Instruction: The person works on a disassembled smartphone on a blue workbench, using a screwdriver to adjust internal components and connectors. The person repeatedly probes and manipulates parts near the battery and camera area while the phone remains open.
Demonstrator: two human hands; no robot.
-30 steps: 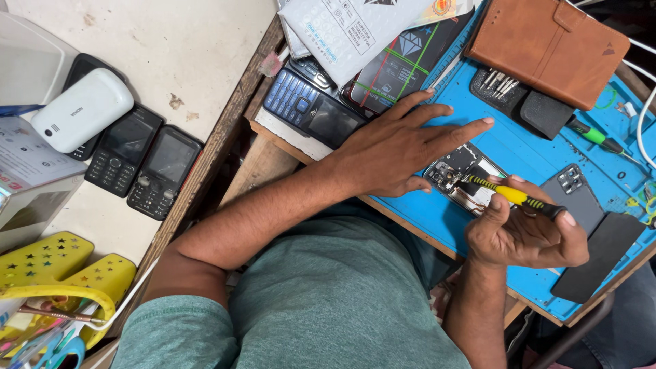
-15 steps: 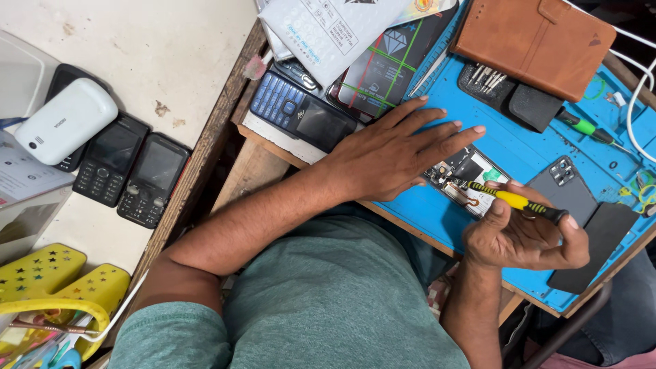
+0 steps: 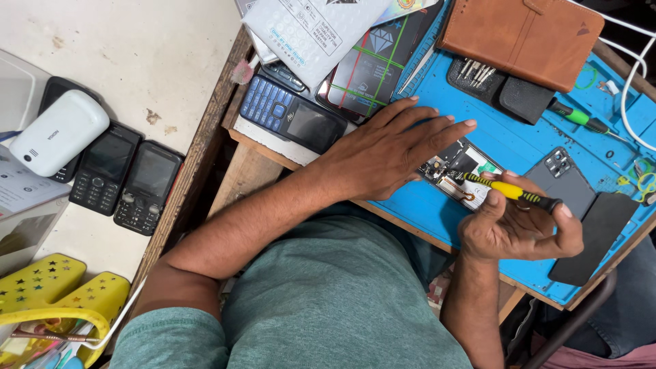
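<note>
Two black keypad phones [image 3: 126, 179] lie well apart from hands.

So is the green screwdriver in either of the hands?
No, the green screwdriver lies untouched on the blue mat; the right hand holds a yellow one.

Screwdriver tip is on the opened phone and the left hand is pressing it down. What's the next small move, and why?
Probably a gentle twist of the yellow-handled screwdriver with the right hand. Its tip already rests on the exposed board of the opened phone, and the left hand lies flat across that phone on the blue work mat, steadying it. I cannot see the screw itself.
</note>
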